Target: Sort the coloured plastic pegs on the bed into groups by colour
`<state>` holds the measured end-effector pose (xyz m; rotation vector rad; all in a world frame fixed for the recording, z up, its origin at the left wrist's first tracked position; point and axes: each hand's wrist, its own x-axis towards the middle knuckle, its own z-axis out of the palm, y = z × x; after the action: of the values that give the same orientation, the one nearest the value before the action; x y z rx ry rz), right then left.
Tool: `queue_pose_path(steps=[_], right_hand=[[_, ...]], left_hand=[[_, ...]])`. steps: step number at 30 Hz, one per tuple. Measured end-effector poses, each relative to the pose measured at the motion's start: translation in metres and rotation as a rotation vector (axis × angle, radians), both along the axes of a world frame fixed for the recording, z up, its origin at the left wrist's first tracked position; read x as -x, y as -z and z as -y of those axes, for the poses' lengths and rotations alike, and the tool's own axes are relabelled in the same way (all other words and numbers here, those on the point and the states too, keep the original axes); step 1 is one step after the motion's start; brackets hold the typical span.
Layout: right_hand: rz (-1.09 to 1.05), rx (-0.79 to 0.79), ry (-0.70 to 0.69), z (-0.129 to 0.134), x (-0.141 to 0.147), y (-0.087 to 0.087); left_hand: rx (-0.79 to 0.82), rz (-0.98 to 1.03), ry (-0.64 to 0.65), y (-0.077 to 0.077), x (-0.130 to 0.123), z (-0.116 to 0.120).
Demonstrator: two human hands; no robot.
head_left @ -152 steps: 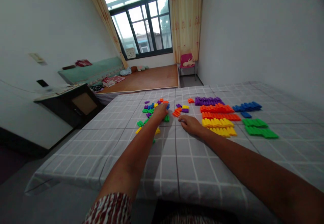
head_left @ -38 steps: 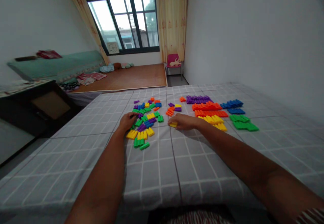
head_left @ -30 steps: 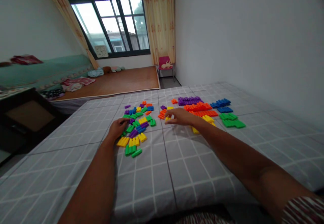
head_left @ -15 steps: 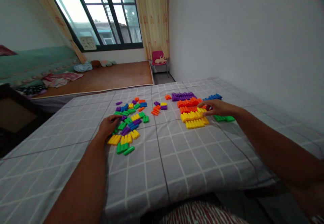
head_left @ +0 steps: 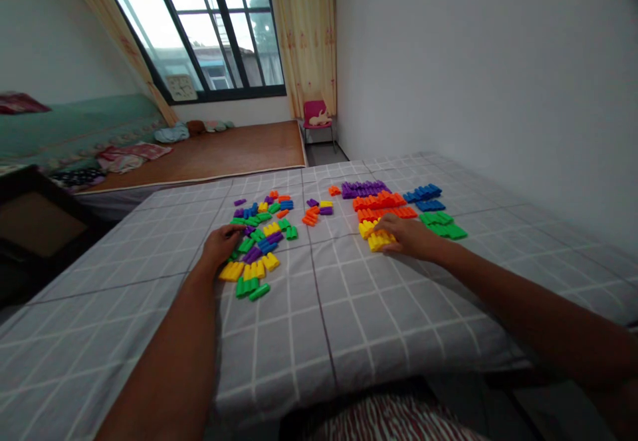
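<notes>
Grey checked cloth (head_left: 279, 354) carries coloured pieces (head_left: 272, 230), scattered and in rows

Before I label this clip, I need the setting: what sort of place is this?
Probably a home, perhaps a bedroom: a low, bed-like platform lies beyond the checked cloth, patterned curtains flank the window, and an apparent soft toy sits on a pink chair.

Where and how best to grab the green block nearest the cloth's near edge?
I'd pinch the green block across its long sides, mid-length, coming from above, near side. It's long, narrow, lying flat on the checked cloth; its near side looks free, while other green blocks lie by its left end.
</notes>
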<state>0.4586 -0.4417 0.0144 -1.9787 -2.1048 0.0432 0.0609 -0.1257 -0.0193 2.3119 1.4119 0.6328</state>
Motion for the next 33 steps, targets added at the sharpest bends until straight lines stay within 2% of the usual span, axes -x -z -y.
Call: queue_pose_path(steps=[9, 14, 18, 23, 27, 30, 33], right_hand=[[0.088, 0.053, 0.047, -0.011, -0.003, 0.001], [0.122, 0.027, -0.009, -0.018, 0.014, -0.017], [0.058, 0.014, -0.14, -0.044, 0.055, -0.028], [0.041, 0.075, -0.334, -0.099, 0.124, -0.017], [-0.007, 0.045, -0.425, -0.138, 0.176, -0.012], [0.021, 0.112, -0.506, -0.154, 0.201, -0.013], [0.084, 0.161, -0.534, -0.159, 0.214, -0.016]], left_hand=[[-0.026, -0.007, 0.022, 0.008, 0.003, -0.007], [-0.04, 0.035, 0.056, 0.009, 0.001, -0.008], [0.01, 0.151, 0.06, 0.01, -0.001, -0.005], [0.052, 0.369, 0.113, 0.012, 0.002, -0.003], [0.104, 0.503, 0.046, 0.015, 0.006, -0.005], [0.138, 0.569, 0.022, 0.018, 0.006, -0.007], [0.15, 0.58, 0.053, 0.022, 0.004, -0.009]])
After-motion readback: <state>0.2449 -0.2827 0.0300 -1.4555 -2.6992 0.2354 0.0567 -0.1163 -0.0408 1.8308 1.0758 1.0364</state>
